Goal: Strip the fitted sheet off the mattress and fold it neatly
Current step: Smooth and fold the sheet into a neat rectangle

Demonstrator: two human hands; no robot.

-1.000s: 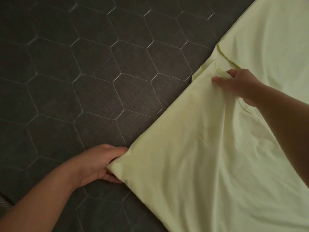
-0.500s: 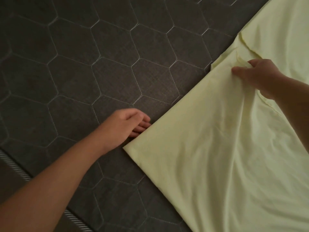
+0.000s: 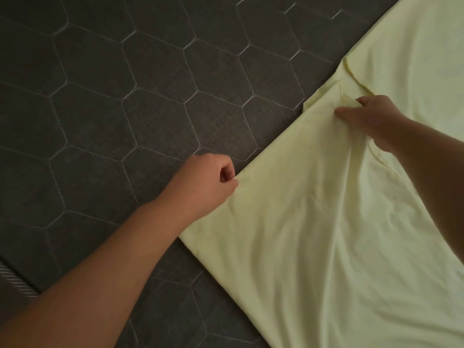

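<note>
Head view looks down on a dark grey mattress (image 3: pixel 125 109) quilted in hexagons, with a strip of striped piping (image 3: pixel 15 280) marking its edge at the lower left. A pale yellow sheet (image 3: pixel 313 234) lies off its corners and loose on top of the mattress, covering the right part of the surface and running out of sight at the right and bottom. Its long straight edge runs diagonally across the mattress from upper right to lower left, and it ends in a flat corner that points toward the piped edge, well short of it. The left grip (image 3: pixel 208 182), a bare hand, sits at that straight edge a little above the corner, its fingers curled into a loose fist and its thumb and fingertips pinching the edge of the fabric; how much cloth lies between them is hidden. The left forearm crosses the bare mattress from the lower left and overlaps the sheet near its corner. The right grip (image 3: pixel 371 116) is farther along the same edge, on top of the sheet, its fingers curled round a small bunch of fabric where a hemmed flap overlaps the layer below. Soft creases fan down the sheet from that bunch toward the bottom. The right forearm lies over the sheet, coming in from the right.
</note>
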